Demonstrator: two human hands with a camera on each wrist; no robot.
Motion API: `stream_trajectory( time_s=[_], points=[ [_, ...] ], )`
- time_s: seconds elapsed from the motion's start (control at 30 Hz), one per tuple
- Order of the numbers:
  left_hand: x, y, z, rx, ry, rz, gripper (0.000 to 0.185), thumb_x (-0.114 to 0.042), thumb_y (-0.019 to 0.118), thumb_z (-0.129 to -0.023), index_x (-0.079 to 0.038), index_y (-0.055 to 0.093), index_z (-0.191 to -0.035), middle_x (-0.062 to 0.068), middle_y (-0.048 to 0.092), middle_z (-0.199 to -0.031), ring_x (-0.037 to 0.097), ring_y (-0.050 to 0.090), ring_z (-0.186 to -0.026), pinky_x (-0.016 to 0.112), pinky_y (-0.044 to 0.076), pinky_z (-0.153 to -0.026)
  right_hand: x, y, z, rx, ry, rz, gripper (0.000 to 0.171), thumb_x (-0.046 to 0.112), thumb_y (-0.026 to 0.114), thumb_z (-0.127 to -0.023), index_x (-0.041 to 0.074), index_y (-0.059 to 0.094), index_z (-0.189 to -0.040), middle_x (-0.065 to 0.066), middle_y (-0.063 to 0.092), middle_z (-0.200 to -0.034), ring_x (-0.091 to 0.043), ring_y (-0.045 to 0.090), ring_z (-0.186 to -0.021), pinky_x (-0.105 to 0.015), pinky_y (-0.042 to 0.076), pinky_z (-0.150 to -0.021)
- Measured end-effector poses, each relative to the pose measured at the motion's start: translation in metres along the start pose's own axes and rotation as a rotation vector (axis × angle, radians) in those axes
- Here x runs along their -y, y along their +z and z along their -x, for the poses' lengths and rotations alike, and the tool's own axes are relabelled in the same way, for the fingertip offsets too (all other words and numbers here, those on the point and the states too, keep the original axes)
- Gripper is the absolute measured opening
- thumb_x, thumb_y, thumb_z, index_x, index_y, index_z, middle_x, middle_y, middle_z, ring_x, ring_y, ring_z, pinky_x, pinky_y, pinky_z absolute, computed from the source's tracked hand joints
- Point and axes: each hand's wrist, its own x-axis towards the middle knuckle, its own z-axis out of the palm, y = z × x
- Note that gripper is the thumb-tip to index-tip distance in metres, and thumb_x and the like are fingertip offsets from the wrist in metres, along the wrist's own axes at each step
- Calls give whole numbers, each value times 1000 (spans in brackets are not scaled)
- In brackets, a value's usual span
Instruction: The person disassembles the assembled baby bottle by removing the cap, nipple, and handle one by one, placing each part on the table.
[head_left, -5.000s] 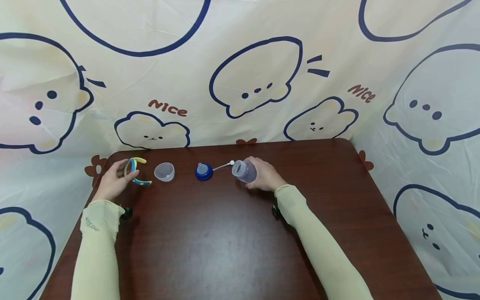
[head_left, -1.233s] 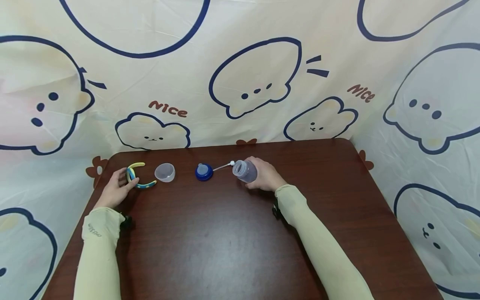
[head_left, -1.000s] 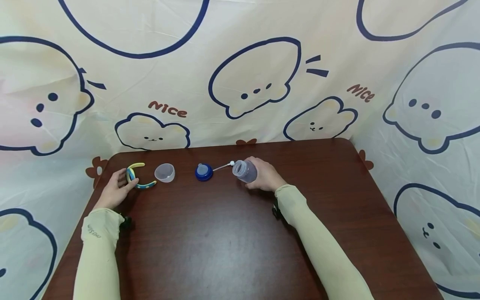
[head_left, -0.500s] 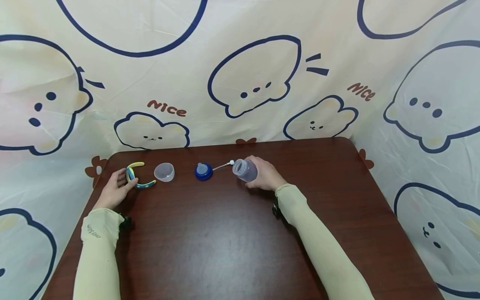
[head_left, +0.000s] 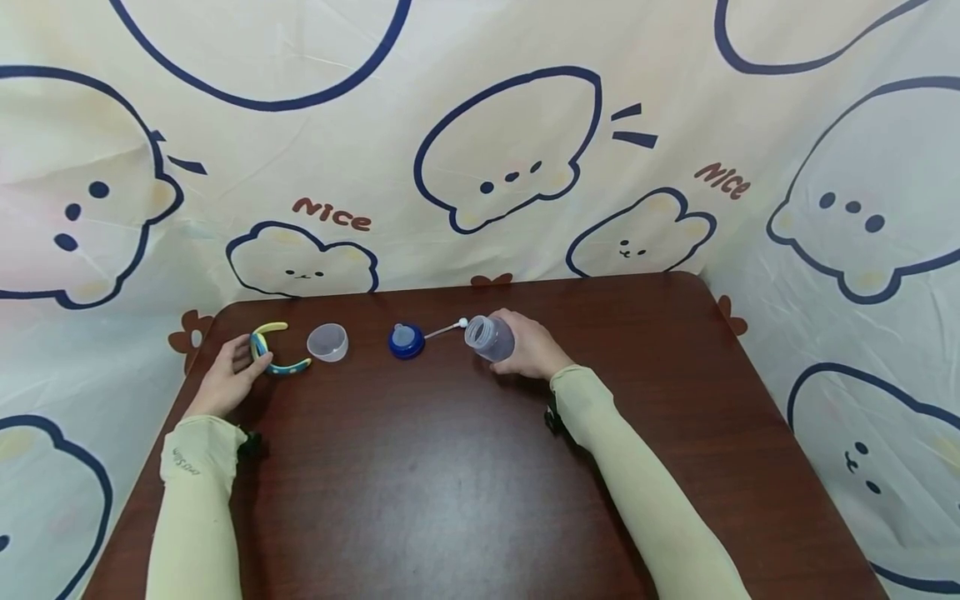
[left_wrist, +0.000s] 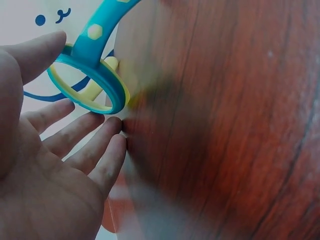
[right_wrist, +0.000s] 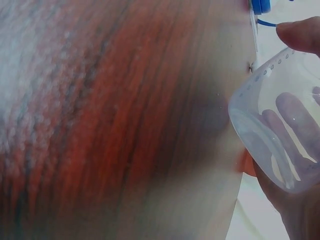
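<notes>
A blue and yellow handle ring lies at the table's far left. My left hand rests beside it, fingers straight; the thumb sits against the ring, and the palm holds nothing. To its right sits a small clear cap, then a blue lid with a thin white straw. My right hand grips a clear bottle that is tilted with its open mouth toward the lid. In the right wrist view my fingers show through the bottle wall.
The dark brown wooden table has rounded far corners. A cream cloth with cartoon faces hangs behind it and on both sides. All the objects lie in a row near the far edge.
Five seconds ago my left hand held the ring raised; now the ring lies flat and the fingers are straight. Nothing has shifted in the last second, and the right hand keeps the bottle.
</notes>
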Motion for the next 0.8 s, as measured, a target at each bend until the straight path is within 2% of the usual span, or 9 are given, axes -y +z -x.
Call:
stream_trajectory(
  time_s=[0.17, 0.3, 0.43, 0.57, 0.67, 0.73, 0.8],
  points=[
    [-3, -2, 1, -12, 8, -7, 94, -55, 46, -106, 4, 0, -163, 40, 16, -163, 59, 27, -147, 73, 29, -114, 1, -1, 0, 1, 2, -11, 85, 21, 97, -69, 24, 51, -140, 0, 60, -136, -26, 57, -124, -55, 49, -108],
    [-10, -2, 2, -98, 43, -67, 92, -53, 46, -107, 6, 3, -162, 41, 14, -162, 59, 24, -148, 73, 27, -115, 1, -2, 0, 4, 12, -16, 86, 21, 97, -69, 25, 50, -141, 0, 60, -136, -26, 56, -125, -56, 49, -109],
    [-29, 3, 6, -234, 150, -162, 85, -47, 52, -106, 2, 13, -163, 35, 15, -166, 55, 17, -152, 72, 20, -120, 0, -2, -1, -7, 13, -33, 83, 22, 98, -68, 27, 52, -138, 2, 61, -134, -25, 57, -125, -56, 49, -109],
    [-60, 14, 13, -302, 308, -203, 76, -36, 61, -104, -4, 25, -163, 28, 26, -166, 50, 20, -153, 69, 20, -122, -1, -3, -1, -20, 9, -46, 82, 21, 98, -67, 27, 54, -136, 2, 62, -133, -25, 58, -125, -56, 48, -109],
    [-83, 25, 17, -288, 413, -223, 68, -30, 65, -103, -5, 36, -159, 26, 36, -161, 48, 29, -149, 69, 25, -118, -2, -2, -1, -17, 9, -52, 82, 22, 98, -68, 27, 53, -137, 1, 62, -134, -26, 58, -125, -56, 48, -109],
    [-95, 33, 19, -250, 482, -241, 61, -28, 66, -103, -5, 43, -155, 25, 44, -156, 48, 35, -144, 68, 30, -116, -2, -1, -1, -15, 15, -63, 84, 22, 98, -68, 27, 52, -138, 1, 61, -135, -26, 57, -126, -57, 48, -109],
    [-106, 43, 21, -191, 511, -257, 58, -31, 66, -102, -8, 47, -152, 22, 47, -154, 45, 39, -142, 67, 33, -114, -2, -1, 0, -12, 19, -63, 85, 22, 98, -69, 27, 51, -140, 1, 61, -136, -27, 57, -127, -57, 48, -109]
  ],
)
